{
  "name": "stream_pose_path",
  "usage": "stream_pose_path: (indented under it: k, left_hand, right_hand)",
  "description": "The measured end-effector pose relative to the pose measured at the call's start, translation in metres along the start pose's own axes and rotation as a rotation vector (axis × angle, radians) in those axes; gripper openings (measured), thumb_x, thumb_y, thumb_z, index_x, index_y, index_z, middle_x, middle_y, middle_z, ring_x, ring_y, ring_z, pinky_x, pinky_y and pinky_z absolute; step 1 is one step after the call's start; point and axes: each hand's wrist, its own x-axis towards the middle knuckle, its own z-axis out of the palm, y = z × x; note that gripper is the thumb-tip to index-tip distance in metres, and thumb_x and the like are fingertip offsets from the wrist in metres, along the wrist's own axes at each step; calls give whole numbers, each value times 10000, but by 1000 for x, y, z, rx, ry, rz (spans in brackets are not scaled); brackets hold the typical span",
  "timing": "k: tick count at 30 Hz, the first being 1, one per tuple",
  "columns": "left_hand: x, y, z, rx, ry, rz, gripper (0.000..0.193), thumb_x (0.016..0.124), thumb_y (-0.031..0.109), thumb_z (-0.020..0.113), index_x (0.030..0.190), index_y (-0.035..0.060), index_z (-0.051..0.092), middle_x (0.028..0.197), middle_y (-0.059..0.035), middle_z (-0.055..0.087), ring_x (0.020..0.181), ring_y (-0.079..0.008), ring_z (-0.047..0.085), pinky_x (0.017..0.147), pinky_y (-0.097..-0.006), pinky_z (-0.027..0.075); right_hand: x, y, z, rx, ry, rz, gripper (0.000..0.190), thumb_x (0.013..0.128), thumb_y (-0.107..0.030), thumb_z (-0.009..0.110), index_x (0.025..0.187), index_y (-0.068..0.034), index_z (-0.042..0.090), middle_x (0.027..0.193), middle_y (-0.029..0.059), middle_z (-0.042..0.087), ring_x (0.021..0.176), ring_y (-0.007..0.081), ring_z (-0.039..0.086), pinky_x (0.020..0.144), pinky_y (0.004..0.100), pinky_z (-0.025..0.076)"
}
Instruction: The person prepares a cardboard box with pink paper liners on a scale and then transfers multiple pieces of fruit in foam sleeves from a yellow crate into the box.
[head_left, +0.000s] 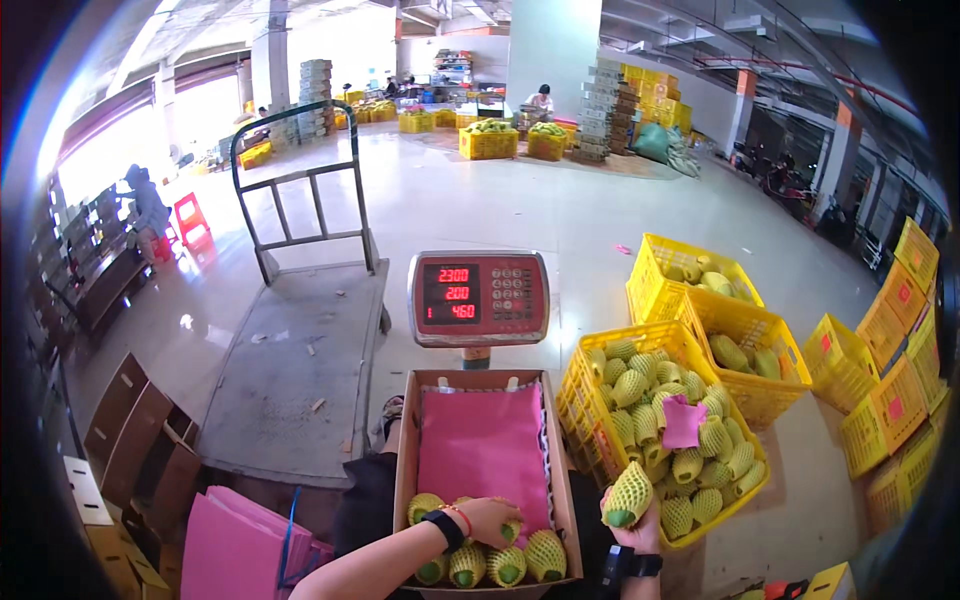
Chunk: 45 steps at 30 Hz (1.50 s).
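A cardboard box (565, 480) lined with a pink sheet (480, 442) lies before me, below a digital scale's red display head (480, 298). Several green fruits in yellow foam nets (466, 565) fill its near end. My left hand (491, 523) reaches into the box, its fingers closed over a netted fruit (511, 531) beside the others. Right of the box, my right hand (643, 529) holds up another netted fruit (628, 496). Behind it stands a yellow plastic crate (679, 334) full of netted fruit, with a pink paper scrap (683, 421) on top.
More yellow crates (750, 322) with fruit stand at right, beside stacked yellow boxes (892, 405). A platform cart (300, 375) is at left. Pink sheets (240, 547) and flattened cardboard (142, 457) lie at lower left. A person (150, 206) is at far left; other people are farther back.
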Motion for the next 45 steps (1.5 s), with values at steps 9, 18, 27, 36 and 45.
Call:
stream_pose_path:
  k: [9,18,27,36,45]
  left_hand:
    - [-6,17,-17,-181,-19,-85,652,749,616,453,1150,108,526,1197,-173,480,1083,-308,473,928,-390,366]
    - [-13,16,-27,-271,63,-114,744,836,669,215,1133,76,553,1107,-176,562,1040,-334,514,917,-383,375]
    - [-9,20,-27,-288,-3,-159,708,857,629,218,1083,72,592,1129,-164,555,1057,-323,504,932,-379,365]
    - [-6,8,2,18,173,-156,716,543,460,738,1147,136,530,1143,-109,541,1081,-281,496,982,-404,333]
    - [-15,18,13,71,342,-246,688,510,443,751,1090,127,559,1052,-115,570,1046,-285,518,898,-539,377]
  right_hand:
    - [-24,32,31,-800,81,-284,295,892,-219,473,1091,-13,543,939,69,624,783,180,614,726,308,507]
    - [0,80,53,-946,19,97,409,908,-319,429,1071,38,542,912,76,613,775,144,584,694,277,465]
    - [-20,58,49,-789,-59,254,394,873,-211,493,1190,19,451,1114,125,557,978,214,569,860,352,455]
    - [-8,114,82,-1704,-152,-396,387,769,-153,654,1126,-36,561,1000,118,612,854,170,599,745,271,488]
    - [14,120,56,-2890,-503,-590,362,729,-159,639,1077,-72,585,1015,167,491,935,302,520,768,390,463]
